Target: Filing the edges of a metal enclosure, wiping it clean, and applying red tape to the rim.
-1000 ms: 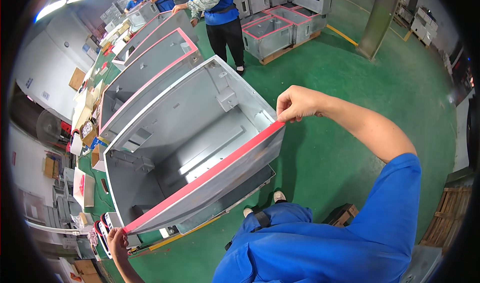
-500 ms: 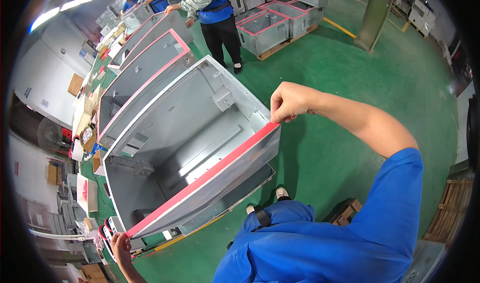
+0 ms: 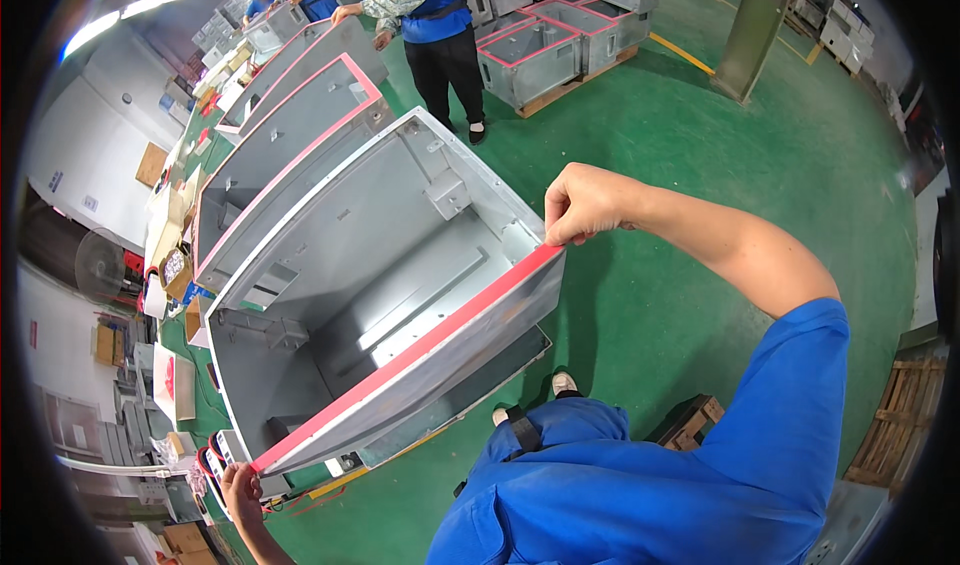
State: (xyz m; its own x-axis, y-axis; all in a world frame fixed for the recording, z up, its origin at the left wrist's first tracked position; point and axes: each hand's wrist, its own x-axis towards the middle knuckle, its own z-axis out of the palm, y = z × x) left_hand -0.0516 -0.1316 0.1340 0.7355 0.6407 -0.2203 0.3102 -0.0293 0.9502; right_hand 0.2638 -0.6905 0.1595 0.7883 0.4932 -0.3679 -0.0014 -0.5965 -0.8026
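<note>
A large open-topped grey metal cabinet box (image 3: pixel 345 220) stands in front of me, its inside bare metal with small brackets. Along its near rim lies a red strip of tape (image 3: pixel 410 352), running from corner to corner. My right hand (image 3: pixel 592 203) is closed in a pinch on the strip's end at the right corner. At the lower left corner, my left hand (image 3: pixel 241 489) pinches the other end, its fingertips partly hidden by the corner. The other rims of this box show bare grey metal.
Similar boxes with red-edged rims (image 3: pixel 290 145) stand behind it along a cluttered workbench (image 3: pixel 165 235). A co-worker in blue (image 3: pixel 430 35) stands at a farther box. More boxes sit stacked on a pallet (image 3: pixel 575 85) near a pillar (image 3: pixel 757 35). A wooden pallet (image 3: pixel 900 415) is at right.
My right hand has shifted very slightly to the right at the corner. The strip and my left hand look unchanged.
</note>
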